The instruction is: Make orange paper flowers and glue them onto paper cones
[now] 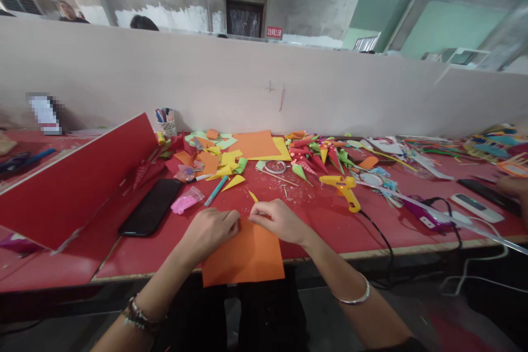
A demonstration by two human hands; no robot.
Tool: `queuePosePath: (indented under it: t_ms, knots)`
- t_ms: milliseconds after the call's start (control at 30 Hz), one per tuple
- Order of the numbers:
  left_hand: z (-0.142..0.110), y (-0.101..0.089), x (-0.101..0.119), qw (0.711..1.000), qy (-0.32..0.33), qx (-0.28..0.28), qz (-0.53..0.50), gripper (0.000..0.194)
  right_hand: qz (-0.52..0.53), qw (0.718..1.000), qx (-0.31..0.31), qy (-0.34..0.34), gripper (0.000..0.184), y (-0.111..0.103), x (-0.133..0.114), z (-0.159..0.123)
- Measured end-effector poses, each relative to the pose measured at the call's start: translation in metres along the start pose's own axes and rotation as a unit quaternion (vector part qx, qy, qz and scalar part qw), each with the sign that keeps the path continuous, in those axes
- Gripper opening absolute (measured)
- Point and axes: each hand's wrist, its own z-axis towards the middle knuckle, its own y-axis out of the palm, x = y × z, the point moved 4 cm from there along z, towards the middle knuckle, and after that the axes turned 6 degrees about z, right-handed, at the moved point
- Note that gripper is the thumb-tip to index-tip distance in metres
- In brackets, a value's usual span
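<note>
A sheet of orange paper [249,258] lies at the table's front edge, its near part hanging over toward my lap. My left hand [216,228] is closed at its upper left edge, fingers curled under and partly hidden. With thumb and forefinger pinched together, my right hand [282,221] grips the upper right edge. A pointed yellow piece [253,196] shows just beyond my right fingertips; whether they touch it I cannot tell. Farther back lie a yellow paper cone [234,182], a blue marker [216,191] and a pink item in clear plastic [187,200].
To the right a yellow glue gun [344,190] trails a black cord. A black phone [150,207] lies left, beside an upright red board [91,181]. Paper cones [317,154] and orange sheets [253,144] cover the back. Another person's hand [513,187] is at far right.
</note>
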Motion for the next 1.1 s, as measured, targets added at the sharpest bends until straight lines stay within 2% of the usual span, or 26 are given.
queuePosePath:
  t_ms: [100,200,300,367,467,533,633,767,833,933,1100]
  knots:
    - [-0.010,0.003,-0.014,0.999,0.000,-0.038,-0.016,0.019,0.025,0.999,0.007,0.019,0.020,-0.006,0.005,-0.005]
    - [-0.019,0.008,-0.033,0.996,-0.035,-0.082,-0.013,0.019,0.034,0.998,0.020,0.038,0.021,-0.014,0.013,-0.010]
    - [-0.021,0.010,-0.052,0.985,-0.152,-0.075,-0.022,0.019,0.041,0.997,0.035,0.053,0.023,-0.019,0.022,-0.013]
    - [-0.019,0.012,-0.056,0.967,-0.213,-0.050,-0.131,0.024,0.048,0.996,0.041,0.056,0.023,-0.020,0.026,-0.013]
    - [-0.013,0.018,-0.046,0.915,-0.184,-0.051,-0.357,0.036,0.053,0.997,0.034,0.054,0.023,-0.018,0.029,-0.013]
    - [-0.013,0.024,-0.038,0.894,-0.155,-0.093,-0.409,0.040,0.048,0.997,0.029,0.049,0.023,-0.018,0.030,-0.011]
    - [-0.015,0.030,-0.033,0.900,-0.162,-0.143,-0.379,0.043,-0.015,0.999,0.033,0.024,0.020,-0.017,0.028,-0.008]
    - [-0.009,0.026,-0.023,0.916,-0.164,-0.138,-0.340,0.041,-0.152,0.985,0.062,-0.043,0.016,-0.005,0.013,0.001]
    - [-0.004,0.022,-0.017,0.919,-0.164,-0.126,-0.334,0.040,-0.164,0.982,0.059,-0.067,0.014,0.007,0.005,0.006]
    - [0.002,0.017,-0.010,0.918,-0.152,-0.113,-0.350,0.039,-0.182,0.979,0.065,-0.059,0.010,0.018,0.001,0.011]
    - [-0.003,0.017,-0.013,0.911,-0.141,-0.111,-0.371,0.038,-0.160,0.983,0.064,-0.058,0.011,0.017,0.009,0.010]
